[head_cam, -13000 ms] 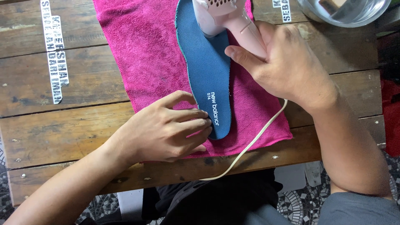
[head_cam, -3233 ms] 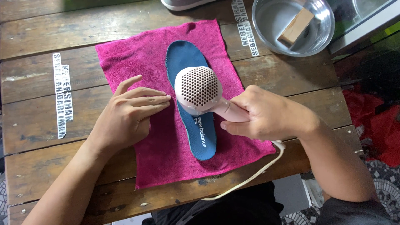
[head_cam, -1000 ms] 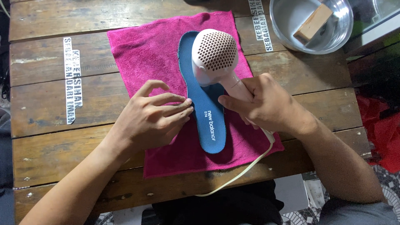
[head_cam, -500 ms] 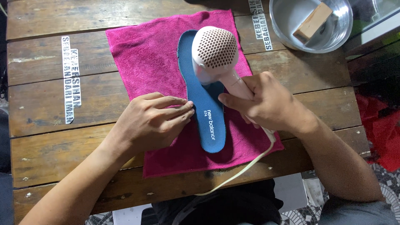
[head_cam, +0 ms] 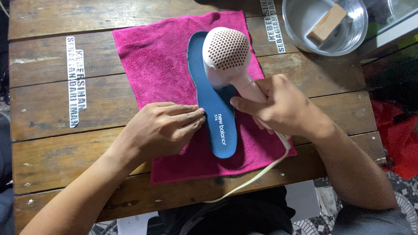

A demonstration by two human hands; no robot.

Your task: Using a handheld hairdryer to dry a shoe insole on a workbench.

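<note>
A blue shoe insole (head_cam: pixel 215 115) lies lengthwise on a magenta towel (head_cam: pixel 161 65) spread over a wooden plank table (head_cam: pixel 56 130). My left hand (head_cam: pixel 163 128) rests flat on the towel, its fingertips pressing the insole's left edge near the middle. My right hand (head_cam: pixel 278 106) grips the handle of a pale pink hair dryer (head_cam: pixel 226 54), whose perforated rear grille faces up over the insole's upper half. The dryer's cream cord (head_cam: pixel 252 178) trails off the table's near edge.
A metal bowl (head_cam: pixel 300 35) holding a tan block (head_cam: pixel 326 21) sits at the table's far right corner. White lettered stickers (head_cam: pixel 76 80) lie on the planks left of and behind the towel. Red cloth (head_cam: pixel 398 139) lies on the floor to the right.
The dryer has stayed over the insole's upper half during the last second. Earlier it hovered lower, over the insole's middle. My left hand keeps pressing the insole's edge.
</note>
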